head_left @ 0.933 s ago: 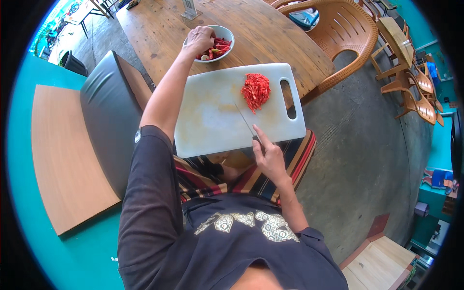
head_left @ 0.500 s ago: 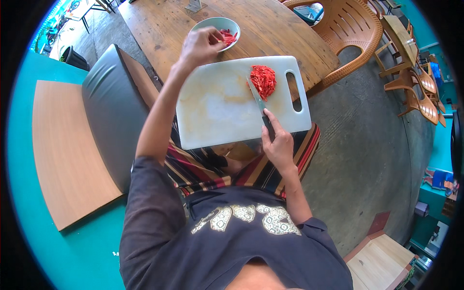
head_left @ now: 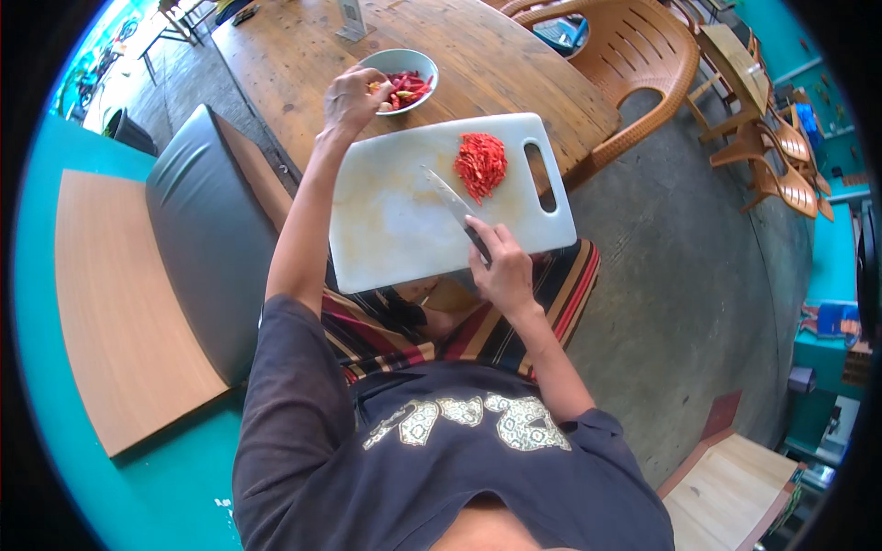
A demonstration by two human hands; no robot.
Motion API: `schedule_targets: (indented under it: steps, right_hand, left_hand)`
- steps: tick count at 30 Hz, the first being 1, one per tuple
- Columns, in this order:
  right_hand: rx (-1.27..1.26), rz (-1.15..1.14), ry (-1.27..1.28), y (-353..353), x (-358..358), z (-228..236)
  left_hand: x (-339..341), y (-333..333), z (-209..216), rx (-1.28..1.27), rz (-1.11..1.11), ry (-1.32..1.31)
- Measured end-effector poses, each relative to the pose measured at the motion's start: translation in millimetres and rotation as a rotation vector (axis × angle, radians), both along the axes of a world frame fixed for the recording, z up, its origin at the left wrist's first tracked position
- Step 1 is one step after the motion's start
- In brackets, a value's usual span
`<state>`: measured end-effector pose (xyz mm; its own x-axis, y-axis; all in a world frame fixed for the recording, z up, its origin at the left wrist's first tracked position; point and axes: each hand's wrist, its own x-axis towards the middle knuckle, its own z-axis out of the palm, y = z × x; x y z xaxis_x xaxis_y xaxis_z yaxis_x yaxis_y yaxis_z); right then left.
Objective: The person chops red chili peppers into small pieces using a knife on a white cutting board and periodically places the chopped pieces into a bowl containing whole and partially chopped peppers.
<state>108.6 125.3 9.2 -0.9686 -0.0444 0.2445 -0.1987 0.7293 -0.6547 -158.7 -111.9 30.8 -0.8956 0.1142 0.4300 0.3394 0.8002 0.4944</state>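
Observation:
A white cutting board (head_left: 386,220) lies across my lap against the table's edge. Sliced red chilies (head_left: 480,167) form a heap on its right half. In my right hand (head_left: 505,266) is a kitchen knife (head_left: 448,195), gripped by its black handle, its blade slanting up-left over the board, left of the heap. My left hand (head_left: 351,101) is at the left rim of a pale bowl (head_left: 433,69). Its fingers are bent together over the rim; whatever they pinch is too small to make out. Red chilies (head_left: 409,89) lie inside the bowl.
The bowl stands on a wooden table (head_left: 496,64), which also bears a small sign holder (head_left: 351,20). A brown plastic chair (head_left: 634,55) is at the table's right side. To my left is a dark padded seat (head_left: 216,239); grey floor (head_left: 680,266) extends to the right.
My left hand has drawn back from inside the bowl to its left rim, uncovering more chilies. The knife has swung left, away from the heap's edge. The whole view has shifted slightly.

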Motion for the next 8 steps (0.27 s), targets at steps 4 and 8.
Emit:
schedule_targets:
  steps: [4, 8]
  right_hand:
    - [0.090, 0.061, 0.037, -0.3, -5.2, 5.5]
    - [0.045, 0.081, 0.024, -0.8, -3.6, 4.4]
  left_hand:
    - [56.3, -17.6, 22.3, 0.160, 0.002, -0.079]
    - [118.9, -49.5, 6.6, 0.113, 0.037, 0.012]
